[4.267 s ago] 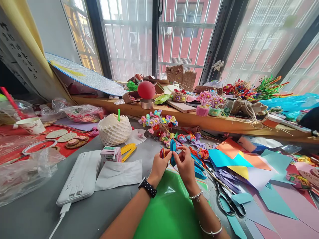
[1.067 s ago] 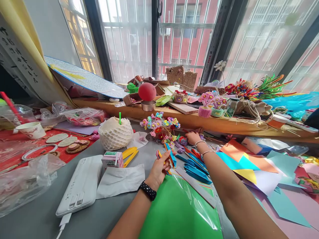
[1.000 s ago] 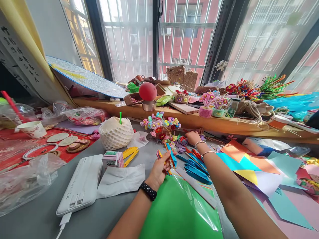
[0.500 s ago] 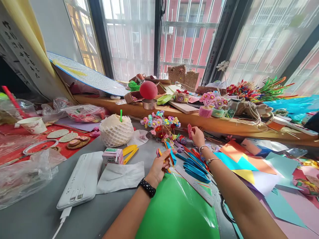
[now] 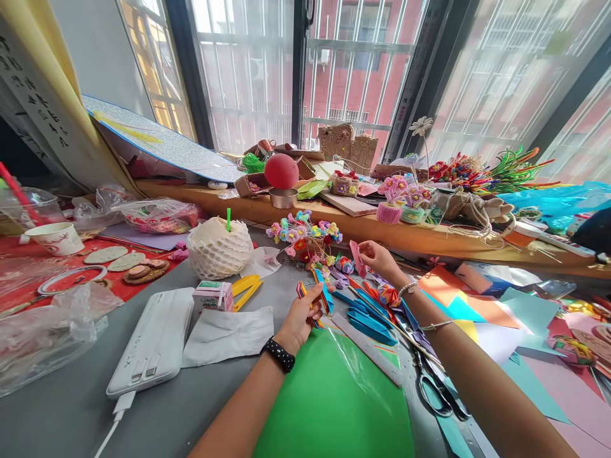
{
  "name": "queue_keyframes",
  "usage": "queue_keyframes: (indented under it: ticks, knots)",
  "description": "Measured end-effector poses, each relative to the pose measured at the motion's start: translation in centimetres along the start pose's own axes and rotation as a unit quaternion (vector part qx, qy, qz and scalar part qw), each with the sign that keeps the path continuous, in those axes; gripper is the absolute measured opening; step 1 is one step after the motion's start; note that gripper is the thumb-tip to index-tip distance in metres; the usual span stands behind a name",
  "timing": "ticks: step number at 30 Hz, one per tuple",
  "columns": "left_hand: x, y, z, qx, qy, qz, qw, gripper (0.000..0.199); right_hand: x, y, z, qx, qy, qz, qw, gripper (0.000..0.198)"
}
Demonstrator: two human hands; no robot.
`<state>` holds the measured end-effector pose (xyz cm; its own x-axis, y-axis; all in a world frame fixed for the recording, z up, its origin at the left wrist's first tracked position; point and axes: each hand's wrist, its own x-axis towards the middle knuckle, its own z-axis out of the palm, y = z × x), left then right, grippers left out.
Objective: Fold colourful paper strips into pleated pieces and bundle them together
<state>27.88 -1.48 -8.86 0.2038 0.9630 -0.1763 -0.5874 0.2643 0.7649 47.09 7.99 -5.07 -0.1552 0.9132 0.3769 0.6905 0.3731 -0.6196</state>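
My left hand (image 5: 298, 321), closed, grips a blue folded paper piece (image 5: 324, 292) together with a thin multicoloured folded paper stack (image 5: 301, 291), over the top edge of a green sheet (image 5: 334, 394). Farther forward and to the right, my right hand (image 5: 380, 259) pinches a small pink folded paper piece (image 5: 357, 259) between thumb and fingers. Several blue folded paper pieces (image 5: 370, 324) lie on the grey table between my hands. A ruler (image 5: 367, 350) rests slantwise on the green sheet. Scissors (image 5: 434, 391) lie beneath my right forearm, partly covered.
On the left are a white power bank (image 5: 150, 340) with a cable, a net-wrapped coconut (image 5: 220, 248) and a paper cup (image 5: 56, 238). Crocheted flowers (image 5: 305, 235) stand ahead. Coloured paper sheets (image 5: 539, 375) spread at the right. A cluttered wooden sill (image 5: 334, 219) runs behind.
My right hand has shifted slightly left and lower, turning the pink piece more into view. The right forearm has swung rightward, uncovering more of the scissors. My left hand keeps its grip.
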Motion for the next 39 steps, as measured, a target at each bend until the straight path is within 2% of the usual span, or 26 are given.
queue_keyframes:
  ticks: [3,7,12,17,22,26,32,39]
  knots:
    - [0.1,-0.1,-0.1,0.001,0.001,-0.001,1.000,0.027,-0.9,-1.2,0.2,-0.056,-0.115,-0.041,0.991,0.027]
    - [0.2,-0.2,-0.2,0.002,0.000,-0.001,1.000,0.027,-1.8,-2.1,1.1,-0.125,-0.137,-0.036,0.982,0.030]
    - [0.2,-0.1,-0.1,0.004,-0.001,0.001,1.000,0.027,-1.8,-1.6,2.3,-0.136,-0.121,-0.015,0.983,0.027]
    - [0.1,0.0,0.1,0.010,0.001,0.001,1.000,0.029,-1.8,-1.7,2.8,-0.196,-0.060,0.002,0.979,0.015]
    - [-0.1,0.2,0.3,0.008,0.007,-0.007,1.000,0.031,-2.5,-2.0,3.7,-0.227,-0.039,0.038,0.972,0.034]
    - [-0.1,0.1,0.3,0.009,0.005,-0.007,1.000,0.032,-3.0,-1.9,4.5,-0.233,-0.024,0.062,0.970,0.030]
    - [0.1,-0.1,-0.1,0.016,-0.003,0.003,1.000,0.031,-3.9,-1.9,4.5,-0.204,-0.001,0.066,0.977,0.018]
    - [0.0,-0.1,-0.1,0.022,-0.001,0.002,1.000,0.032,-4.7,-1.3,4.7,-0.098,0.087,0.062,0.989,0.012]
